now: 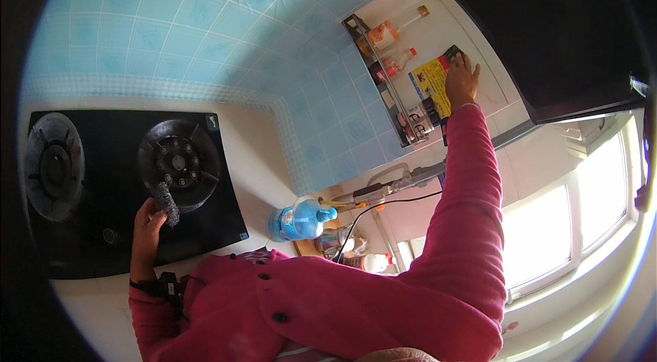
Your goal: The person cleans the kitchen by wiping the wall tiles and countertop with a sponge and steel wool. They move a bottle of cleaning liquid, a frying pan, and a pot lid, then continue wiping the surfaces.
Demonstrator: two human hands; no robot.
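My left hand [147,226] holds a grey steel wool scourer [168,204] between thumb and fingers, over the near edge of the right burner [178,162] of a black gas hob [110,182]. My right arm reaches up and out to the right. My right hand [462,79] lies against the dark end of a yellow and red printed packet [430,79] beside a metal wall rack [382,74]. Its fingers are partly spread over the packet; whether they grip it is unclear. The palm side of the hand is hidden.
Bottles [395,64] and jars [418,123] stand in the rack. A large blue plastic bottle [303,221] stands right of the hob, near pipes [380,192] and a black cable [388,201]. A dark range hood [539,28] hangs at upper right, above a window [539,239].
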